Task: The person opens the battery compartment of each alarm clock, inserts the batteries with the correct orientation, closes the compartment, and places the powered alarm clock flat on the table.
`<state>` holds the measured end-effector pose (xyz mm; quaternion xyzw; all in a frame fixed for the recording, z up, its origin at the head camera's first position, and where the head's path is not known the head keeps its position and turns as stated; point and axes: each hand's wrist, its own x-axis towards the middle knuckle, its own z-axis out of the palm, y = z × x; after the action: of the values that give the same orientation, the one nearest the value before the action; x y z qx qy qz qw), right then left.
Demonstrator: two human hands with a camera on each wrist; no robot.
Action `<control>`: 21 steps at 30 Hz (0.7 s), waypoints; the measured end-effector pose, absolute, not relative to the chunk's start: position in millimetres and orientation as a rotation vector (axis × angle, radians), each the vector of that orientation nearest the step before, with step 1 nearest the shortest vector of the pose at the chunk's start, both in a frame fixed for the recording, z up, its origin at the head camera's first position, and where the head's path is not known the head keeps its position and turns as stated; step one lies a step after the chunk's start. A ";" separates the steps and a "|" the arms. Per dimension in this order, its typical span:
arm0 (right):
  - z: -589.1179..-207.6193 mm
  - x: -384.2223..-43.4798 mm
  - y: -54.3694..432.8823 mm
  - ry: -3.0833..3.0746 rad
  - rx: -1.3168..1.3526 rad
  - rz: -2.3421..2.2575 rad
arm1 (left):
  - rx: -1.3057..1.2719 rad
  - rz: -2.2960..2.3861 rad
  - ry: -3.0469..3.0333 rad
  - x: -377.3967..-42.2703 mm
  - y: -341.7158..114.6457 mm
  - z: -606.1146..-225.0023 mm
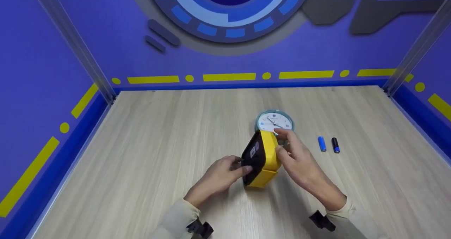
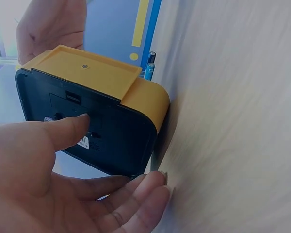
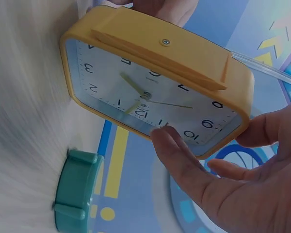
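A yellow alarm clock (image 1: 270,151) stands tilted on its edge between both hands, its black back (image 2: 111,136) toward the left. My left hand (image 1: 222,173) holds it with the thumb laid across the back cover, near small knobs and a white label; its fingers curl at the lower edge. From the right side, my right hand (image 1: 299,161) grips the case, thumb at one corner and a fingertip on the front glass. The white dial (image 3: 150,92) with large black numerals shows upside down in the right wrist view.
Behind the yellow clock lies a round teal clock (image 1: 275,121), face up, partly covered by it in the head view. To the right, a blue battery (image 1: 322,143) and a black battery (image 1: 335,145) lie on the wooden table (image 1: 169,133). Blue panels (image 1: 88,31) wall the table.
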<state>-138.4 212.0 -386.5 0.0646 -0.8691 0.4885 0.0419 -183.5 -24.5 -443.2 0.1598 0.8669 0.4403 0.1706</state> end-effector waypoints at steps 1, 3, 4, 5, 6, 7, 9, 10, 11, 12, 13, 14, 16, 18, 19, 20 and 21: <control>-385.9 -138.5 211.5 -2.647 0.215 1.465 | 0.456 1.254 2.464 -183.3 -24.6 -443.2; -384.9 -138.4 210.6 -2.630 0.238 1.402 | 0.459 1.258 2.464 -183.0 -24.7 -443.6; -384.5 -138.5 209.9 -2.625 0.247 1.374 | 0.461 1.260 2.466 -182.9 -24.8 -443.6; -384.4 -139.2 209.0 -2.622 0.257 1.346 | 0.458 1.262 2.466 -182.9 -25.0 -444.0; -384.3 -140.1 208.2 -2.620 0.266 1.309 | 0.456 1.265 2.468 -183.0 -25.4 -444.3; -385.1 -139.3 208.2 -2.617 0.266 1.278 | 0.457 1.268 2.462 -182.6 -25.1 -445.1; -386.0 -138.4 208.0 -2.610 0.273 1.223 | 0.458 1.264 2.466 -182.5 -24.9 -446.6; -386.2 -138.4 207.9 -2.607 0.277 1.194 | 0.463 1.263 2.470 -182.7 -25.2 -446.8; -386.1 -138.7 207.9 -2.604 0.282 1.167 | 0.465 1.262 2.473 -183.1 -25.5 -447.0; -385.5 -138.7 207.9 -2.601 0.286 1.146 | 0.468 1.259 2.479 -183.6 -25.9 -446.9; -385.2 -137.9 207.9 -2.603 0.288 1.136 | 0.468 1.256 2.483 -182.7 -26.5 -447.0; -384.6 -137.2 207.9 -2.606 0.289 1.128 | 0.466 1.252 2.484 -182.0 -26.9 -447.3; -382.5 -135.6 208.0 -2.619 0.280 1.112 | 0.461 1.253 2.477 -181.1 -27.2 -447.3; -380.2 -134.2 208.3 -2.629 0.267 1.100 | 0.462 1.254 2.472 -180.8 -26.7 -446.9; -379.4 -133.4 208.5 -2.635 0.259 1.085 | 0.466 1.254 2.467 -180.8 -26.1 -447.2; -379.0 -132.2 208.7 -2.640 0.253 1.066 | 0.466 1.255 2.462 -180.5 -25.3 -447.6; -379.0 -130.4 208.7 -2.642 0.246 1.047 | 0.468 1.253 2.462 -179.5 -24.8 -448.3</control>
<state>-130.4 208.7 -379.0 0.0854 -0.9165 0.3633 0.1437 -179.5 -24.8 -448.3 0.1648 0.8660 0.4408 0.1689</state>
